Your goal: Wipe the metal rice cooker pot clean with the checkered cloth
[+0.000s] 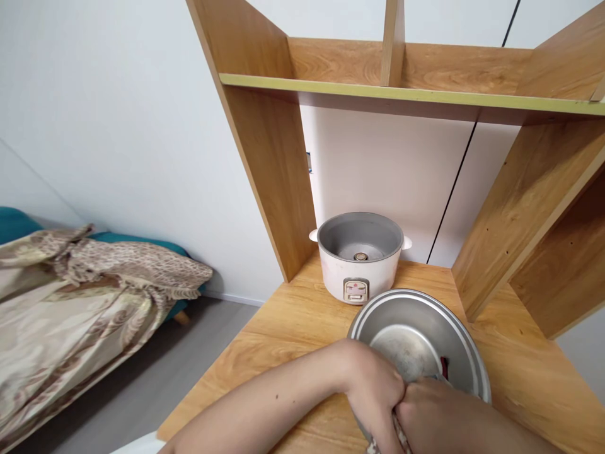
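Observation:
A round metal pot (425, 328) rests tilted toward me on the wooden desk (283, 328), just in front of a white rice cooker body (359, 277) whose grey well is bare. My left hand (375, 391) is closed over the pot's near rim. Pressed against it, my right hand (439, 413) is also closed, lying over the pot's lower inside. A small red and dark bit (444, 366) peeks out by its knuckles, and a strip of patterned cloth (401, 441) shows between the two hands. What the right hand's fingers grip is hidden.
Wooden shelf uprights (269, 157) and a shelf board (406, 94) frame the desk on both sides and above. A bed with a patterned beige cover (80, 296) stands at the left across a grey floor (155, 384). The white wall is close behind the cooker.

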Tool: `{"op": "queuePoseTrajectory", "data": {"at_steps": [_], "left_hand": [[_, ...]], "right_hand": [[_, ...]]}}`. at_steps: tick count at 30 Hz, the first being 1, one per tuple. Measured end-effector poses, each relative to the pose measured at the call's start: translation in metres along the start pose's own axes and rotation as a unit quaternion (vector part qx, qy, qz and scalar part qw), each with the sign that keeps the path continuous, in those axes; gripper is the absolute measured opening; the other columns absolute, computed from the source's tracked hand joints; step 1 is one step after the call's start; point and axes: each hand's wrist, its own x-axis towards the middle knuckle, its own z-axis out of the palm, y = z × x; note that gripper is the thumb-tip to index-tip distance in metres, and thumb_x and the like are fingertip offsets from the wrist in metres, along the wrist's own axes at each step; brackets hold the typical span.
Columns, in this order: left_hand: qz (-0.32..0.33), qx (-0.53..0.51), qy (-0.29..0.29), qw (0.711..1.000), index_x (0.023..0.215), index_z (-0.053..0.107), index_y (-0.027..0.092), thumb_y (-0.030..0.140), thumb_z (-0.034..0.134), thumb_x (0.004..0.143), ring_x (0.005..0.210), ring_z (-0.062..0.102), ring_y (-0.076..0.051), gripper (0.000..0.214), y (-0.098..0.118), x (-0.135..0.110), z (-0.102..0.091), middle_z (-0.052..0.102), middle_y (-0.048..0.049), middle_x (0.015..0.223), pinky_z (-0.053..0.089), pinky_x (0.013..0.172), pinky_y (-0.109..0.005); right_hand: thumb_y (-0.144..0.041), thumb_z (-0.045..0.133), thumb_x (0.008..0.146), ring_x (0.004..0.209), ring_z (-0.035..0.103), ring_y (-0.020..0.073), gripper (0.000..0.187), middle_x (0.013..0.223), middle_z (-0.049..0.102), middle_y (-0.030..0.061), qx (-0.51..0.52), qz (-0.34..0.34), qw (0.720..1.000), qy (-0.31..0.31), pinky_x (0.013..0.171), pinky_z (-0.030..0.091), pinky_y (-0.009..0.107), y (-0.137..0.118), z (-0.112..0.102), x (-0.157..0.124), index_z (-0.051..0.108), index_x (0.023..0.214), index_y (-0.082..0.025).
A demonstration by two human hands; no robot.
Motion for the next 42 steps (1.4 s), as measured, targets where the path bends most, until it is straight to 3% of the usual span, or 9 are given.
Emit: {"op": "queuePoseTrajectory", "data": {"at_steps": [5, 9, 19, 31, 37, 42], "left_hand": [[0.003, -0.005, 0.004, 1.000, 0.049, 0.056, 0.031, 0.059, 0.096, 0.057, 0.062, 0.063, -0.025, 0.050, 0.000, 0.000, 0.000, 0.058, 0.0038, 0.051, 0.053, 0.071, -0.037], [-0.013, 0.005, -0.005, 1.000, 0.049, 0.054, 0.031, 0.052, 0.099, 0.055, 0.061, 0.062, -0.024, 0.050, 0.003, -0.003, -0.002, 0.056, 0.0050, 0.050, 0.052, 0.072, -0.037], [0.000, 0.005, -0.008, 1.000, 0.046, 0.053, 0.030, 0.051, 0.101, 0.055, 0.057, 0.060, -0.022, 0.053, 0.004, 0.000, -0.002, 0.054, 0.0054, 0.048, 0.051, 0.066, -0.035], [0.000, 0.000, 0.007, 1.000, 0.048, 0.054, 0.030, 0.051, 0.101, 0.054, 0.056, 0.060, -0.021, 0.052, 0.001, -0.001, 0.000, 0.056, 0.0063, 0.048, 0.051, 0.063, -0.034], [0.012, -0.012, 0.016, 1.000, 0.044, 0.054, 0.030, 0.054, 0.102, 0.053, 0.051, 0.057, -0.020, 0.054, -0.001, 0.002, 0.001, 0.053, 0.0062, 0.045, 0.048, 0.058, -0.033], [0.032, -0.036, 0.031, 0.998, 0.045, 0.059, 0.030, 0.059, 0.100, 0.058, 0.050, 0.058, -0.021, 0.051, -0.007, 0.005, 0.004, 0.057, 0.0056, 0.046, 0.048, 0.057, -0.035]], "right_hand": [[-0.053, 0.071, 0.100, 0.089, 0.080, 0.0261, 0.034, 0.111, 0.092, 0.0078, -0.021, 0.015, 1.000, 0.007, 0.077, 0.055, 0.032, -0.004, -0.004, -0.003, 0.089, 0.106, -0.024], [-0.053, 0.071, 0.099, 0.097, 0.083, 0.0320, 0.037, 0.116, 0.091, 0.0123, -0.021, 0.035, 0.999, 0.002, 0.081, 0.056, 0.036, -0.007, -0.006, -0.007, 0.089, 0.105, -0.021], [-0.042, 0.076, 0.094, 0.086, 0.075, 0.0216, 0.030, 0.114, 0.091, 0.0048, 0.001, 0.023, 0.999, -0.022, 0.072, 0.052, 0.028, 0.001, 0.000, 0.000, 0.090, 0.114, -0.025], [-0.048, 0.075, 0.097, 0.094, 0.080, 0.0270, 0.032, 0.112, 0.091, 0.0073, -0.023, 0.035, 0.999, 0.004, 0.080, 0.057, 0.031, -0.004, -0.003, -0.005, 0.092, 0.112, -0.026], [-0.047, 0.076, 0.096, 0.091, 0.078, 0.0242, 0.031, 0.115, 0.091, 0.0072, -0.008, 0.010, 1.000, -0.007, 0.074, 0.053, 0.030, 0.004, 0.003, -0.001, 0.089, 0.111, -0.024], [-0.051, 0.069, 0.100, 0.089, 0.080, 0.0271, 0.035, 0.115, 0.091, 0.0102, -0.039, 0.028, 0.999, -0.007, 0.075, 0.054, 0.034, -0.006, -0.005, -0.005, 0.088, 0.109, -0.023]]}}
